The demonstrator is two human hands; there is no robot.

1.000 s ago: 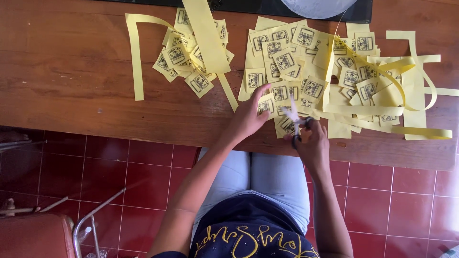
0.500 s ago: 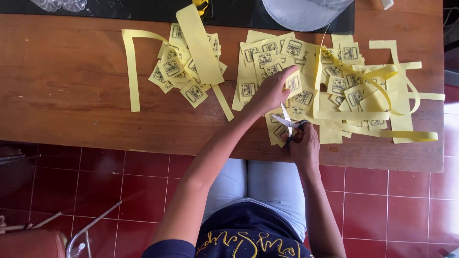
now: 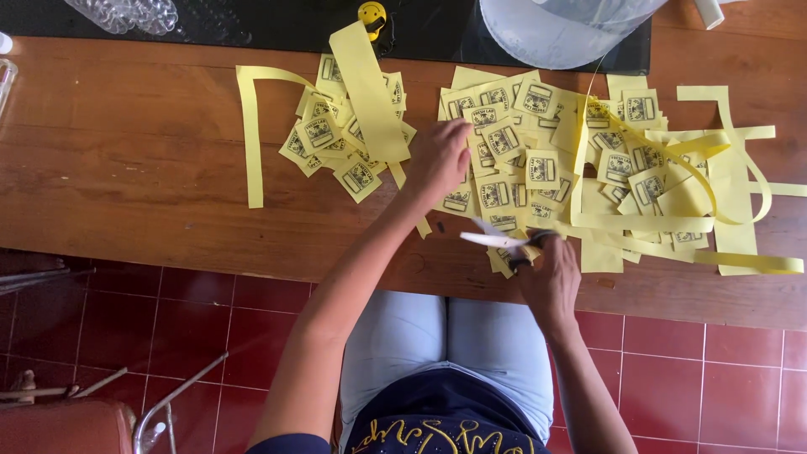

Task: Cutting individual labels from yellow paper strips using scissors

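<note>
My right hand (image 3: 551,282) grips a pair of scissors (image 3: 504,243) near the table's front edge, blades open and pointing left. My left hand (image 3: 439,158) reaches forward and rests on the left edge of a big pile of cut yellow paper labels (image 3: 538,160), fingers curled down on the papers. A second, smaller pile of yellow labels (image 3: 345,134) lies just left of that hand, with a long yellow strip (image 3: 368,92) across it.
Tangled yellow paper strips (image 3: 714,185) cover the right part of the wooden table (image 3: 126,168). A translucent plastic container (image 3: 555,29) and a small yellow round object (image 3: 371,14) sit on a black mat at the far edge. Red tiled floor lies below.
My left hand has moved away from the scissors, up and to the left onto the label pile. The scissors now stand free with blades open, and the view has shifted slightly.
</note>
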